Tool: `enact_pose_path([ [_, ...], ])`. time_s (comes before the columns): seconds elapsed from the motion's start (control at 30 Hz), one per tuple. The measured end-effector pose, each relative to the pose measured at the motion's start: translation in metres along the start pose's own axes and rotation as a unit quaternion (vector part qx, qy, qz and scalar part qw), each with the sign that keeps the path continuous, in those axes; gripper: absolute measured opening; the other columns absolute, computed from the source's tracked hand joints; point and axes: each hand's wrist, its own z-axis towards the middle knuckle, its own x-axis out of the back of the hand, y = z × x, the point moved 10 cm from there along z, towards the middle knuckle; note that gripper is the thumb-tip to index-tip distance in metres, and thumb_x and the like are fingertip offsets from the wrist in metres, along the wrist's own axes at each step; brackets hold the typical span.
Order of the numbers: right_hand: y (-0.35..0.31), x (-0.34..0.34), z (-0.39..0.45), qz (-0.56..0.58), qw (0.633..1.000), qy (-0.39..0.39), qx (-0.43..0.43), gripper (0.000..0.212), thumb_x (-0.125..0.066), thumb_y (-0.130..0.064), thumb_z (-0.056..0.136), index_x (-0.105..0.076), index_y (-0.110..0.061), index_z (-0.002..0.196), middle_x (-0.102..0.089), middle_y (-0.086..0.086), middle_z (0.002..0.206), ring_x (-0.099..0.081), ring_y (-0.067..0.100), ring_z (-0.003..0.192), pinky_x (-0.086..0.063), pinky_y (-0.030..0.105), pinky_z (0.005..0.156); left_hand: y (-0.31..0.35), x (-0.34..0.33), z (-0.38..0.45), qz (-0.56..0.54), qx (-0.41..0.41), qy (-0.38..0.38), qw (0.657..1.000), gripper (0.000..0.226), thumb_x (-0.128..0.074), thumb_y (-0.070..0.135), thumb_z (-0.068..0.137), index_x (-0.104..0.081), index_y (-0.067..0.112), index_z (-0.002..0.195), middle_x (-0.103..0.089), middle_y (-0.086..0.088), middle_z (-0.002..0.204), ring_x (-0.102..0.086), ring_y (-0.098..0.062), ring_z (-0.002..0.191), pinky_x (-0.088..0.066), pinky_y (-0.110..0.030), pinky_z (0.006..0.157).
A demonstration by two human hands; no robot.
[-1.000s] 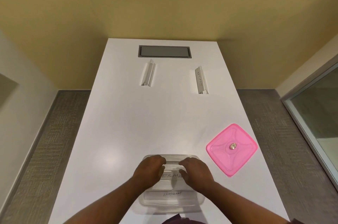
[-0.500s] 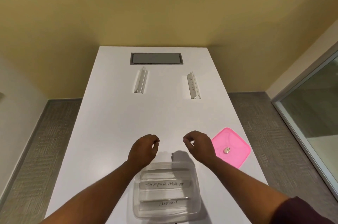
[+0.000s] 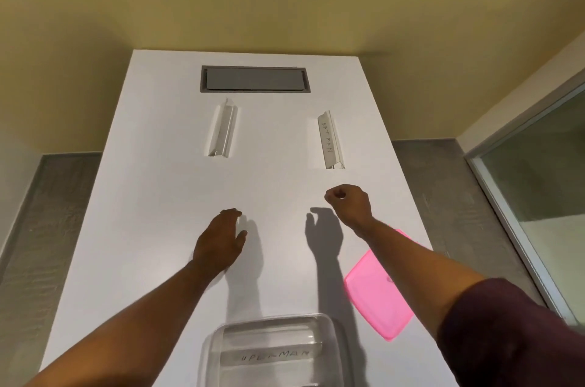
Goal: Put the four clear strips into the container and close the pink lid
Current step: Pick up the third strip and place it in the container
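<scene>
Head view of a white table (image 3: pixel 152 196) with both bare hands extended over it, well apart from each other and holding nothing. The left hand (image 3: pixel 220 239) is spread flat, palm down, low over the tabletop. The right hand (image 3: pixel 349 201) is loosely curled, fingers (image 3: pixel 332 193) bent inward, empty. Beyond the left hand lies 1 clear strip (image 3: pixel 223 128), lengthwise on the table; beyond the right hand lies a 2nd clear strip marked "BAT MAN" (image 3: pixel 329 140). Neither hand touches a strip. Behind both wrists, at the near table edge, stands the open clear container (image 3: pixel 272 352); inside it lies a strip lettered "UPERMAN" (image 3: pixel 273 356), its first letter unclear. The pink lid (image 3: pixel 378 295) lies flat beneath the right forearm, just beside the container. A grey recessed panel (image 3: pixel 254 79) sits beyond both strips.
</scene>
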Motion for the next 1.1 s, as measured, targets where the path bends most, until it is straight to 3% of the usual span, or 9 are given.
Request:
enact_pose_path([
  [0.1, 0.006, -0.008, 0.037, 0.044, 0.997, -0.01, -0.054, 0.01, -0.071, -0.024, 0.084, -0.074, -0.015, 0.081, -0.071, -0.006, 0.078, -0.062, 0.013, 0.076, -0.05, 0.031, 0.075, -0.018, -0.025, 0.023, 0.029, 0.005, -0.048, 0.998, 0.065, -0.052, 0.034, 0.101, -0.026, 0.017, 0.158, -0.023, 0.003, 0.168, -0.016, -0.021, 0.157, -0.026, -0.036, 0.124],
  [0.2, 0.016, -0.012, 0.068, 0.116, 0.986, 0.009, -0.116, 0.037, -0.069, -0.028, 0.084, -0.047, -0.021, 0.055, -0.057, -0.005, 0.055, -0.054, 0.021, 0.06, -0.042, 0.031, 0.065, -0.035, -0.043, 0.04, 0.068, -0.002, -0.077, 0.995, 0.072, -0.045, 0.041, 0.103, -0.009, 0.019, 0.161, -0.007, 0.005, 0.17, -0.005, -0.022, 0.158, -0.017, -0.043, 0.127],
  [0.3, 0.035, -0.015, 0.095, 0.213, 0.956, 0.047, -0.198, 0.033, -0.069, -0.033, 0.089, -0.057, -0.009, 0.07, -0.061, 0.012, 0.067, -0.056, 0.028, 0.063, -0.046, 0.038, 0.068, -0.045, -0.052, 0.05, 0.089, -0.011, -0.074, 0.993, 0.072, -0.042, 0.045, 0.102, -0.009, 0.02, 0.161, -0.002, 0.008, 0.17, -0.004, -0.023, 0.158, -0.016, -0.052, 0.125],
  [0.4, 0.05, -0.023, 0.111, 0.294, 0.918, 0.065, -0.258, 0.033, -0.066, -0.032, 0.093, -0.057, -0.007, 0.074, -0.05, 0.007, 0.06, -0.045, 0.024, 0.053, -0.046, 0.036, 0.06, -0.049, -0.058, 0.05, 0.107, -0.018, -0.053, 0.993, 0.07, -0.042, 0.044, 0.103, -0.011, 0.022, 0.161, -0.001, 0.01, 0.17, -0.004, -0.023, 0.158, -0.017, -0.054, 0.125],
  [0.5, 0.058, -0.026, 0.121, 0.341, 0.891, 0.102, -0.283, 0.031, -0.064, -0.03, 0.096, -0.06, -0.008, 0.074, -0.058, 0.007, 0.065, -0.051, 0.022, 0.055, -0.052, 0.037, 0.065, -0.051, -0.061, 0.049, 0.118, -0.018, -0.038, 0.992, 0.069, -0.042, 0.043, 0.103, -0.012, 0.022, 0.161, -0.003, 0.01, 0.17, -0.004, -0.023, 0.158, -0.017, -0.054, 0.124],
  [0.67, 0.062, -0.035, 0.128, 0.452, 0.82, 0.133, -0.324, 0.013, -0.057, -0.012, 0.093, -0.058, -0.009, 0.08, -0.062, 0.011, 0.08, -0.051, 0.021, 0.062, -0.043, 0.033, 0.062, -0.051, -0.064, 0.05, 0.118, -0.017, -0.044, 0.992, 0.069, -0.04, 0.043, 0.103, -0.009, 0.023, 0.161, -0.001, 0.01, 0.17, -0.002, -0.022, 0.158, -0.016, -0.054, 0.125],
  [0.73, 0.063, -0.038, 0.13, 0.467, 0.808, 0.126, -0.336, 0.004, -0.059, -0.009, 0.094, -0.063, -0.007, 0.093, -0.062, 0.01, 0.082, -0.053, 0.022, 0.065, -0.047, 0.033, 0.064, -0.05, -0.063, 0.05, 0.118, -0.016, -0.046, 0.992, 0.069, -0.042, 0.042, 0.102, -0.012, 0.022, 0.161, -0.003, 0.009, 0.17, -0.004, -0.023, 0.158, -0.018, -0.055, 0.124],
  [0.83, 0.062, -0.038, 0.132, 0.47, 0.806, 0.115, -0.34, 0.014, -0.063, -0.007, 0.094, -0.07, -0.007, 0.106, -0.066, 0.014, 0.09, -0.057, 0.023, 0.064, -0.052, 0.034, 0.065, -0.05, -0.061, 0.051, 0.116, -0.014, -0.052, 0.992, 0.07, -0.044, 0.043, 0.102, -0.013, 0.022, 0.161, -0.004, 0.009, 0.169, -0.005, -0.023, 0.158, -0.019, -0.054, 0.124],
  [1.1, 0.055, -0.034, 0.119, 0.505, 0.787, 0.143, -0.323, 0.011, -0.061, 0.005, 0.087, -0.068, -0.003, 0.085, -0.054, 0.007, 0.068, -0.046, 0.017, 0.053, -0.043, 0.027, 0.052, -0.051, -0.06, 0.053, 0.124, 0.0, -0.131, 0.984, 0.075, -0.046, 0.04, 0.103, -0.001, 0.026, 0.161, 0.009, 0.013, 0.169, 0.005, -0.02, 0.158, -0.017, -0.051, 0.125],
])
